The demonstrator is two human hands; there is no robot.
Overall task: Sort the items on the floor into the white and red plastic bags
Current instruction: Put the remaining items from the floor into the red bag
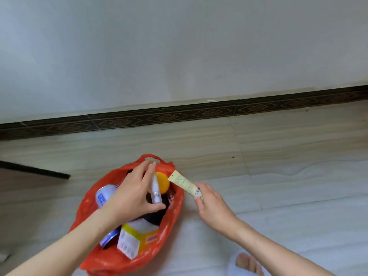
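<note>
A red plastic bag [89, 204] lies open on the floor in the lower middle of the head view. Inside it are a blue and white can [104, 195], a white and yellow box [133, 239], an orange round lid [163, 182] and something dark. My left hand [131, 193] hovers over the bag's mouth and pinches a small clear bottle [155, 189] between thumb and fingers. My right hand [211, 204], just right of the bag, holds a pale yellow tube [184, 183] by its lower end, its crimped end pointing toward the bag. No white bag is in view.
Pale tiled floor [278, 156] runs to a dark patterned skirting [179, 114] below a white wall. A dark edge [35, 170] juts in from the left. A bare foot [249, 263] shows at the bottom right.
</note>
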